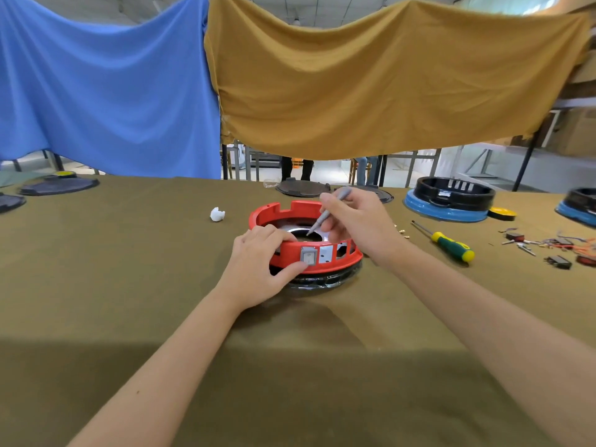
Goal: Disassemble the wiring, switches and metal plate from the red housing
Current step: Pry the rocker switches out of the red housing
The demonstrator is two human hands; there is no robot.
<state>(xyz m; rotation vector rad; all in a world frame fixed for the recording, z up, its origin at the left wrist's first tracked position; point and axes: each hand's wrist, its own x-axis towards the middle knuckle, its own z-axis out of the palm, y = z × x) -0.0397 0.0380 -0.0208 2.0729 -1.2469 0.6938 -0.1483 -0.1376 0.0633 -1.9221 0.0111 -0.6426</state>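
1. We work on an olive-cloth table (129, 269)—blue cloth (106, 88) and mustard cloth (371, 85) hang behind.
2. Our left hand (258, 269) grips the red housing (314, 250) at mid-table.
3. Our right hand (358, 221) pinches a grey tool (325, 214)—tip inside.

The right hand (354, 221) is covering part of the red housing (283, 256)'s far rim. The grey tool (325, 214)'s tip is sitting too small to identify. The blue-based housing (580, 206) is running off the right edge.

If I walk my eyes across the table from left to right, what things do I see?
Black lids → white crumpled scrap → red housing → green-and-yellow screwdriver → pile of removed wires and switches.
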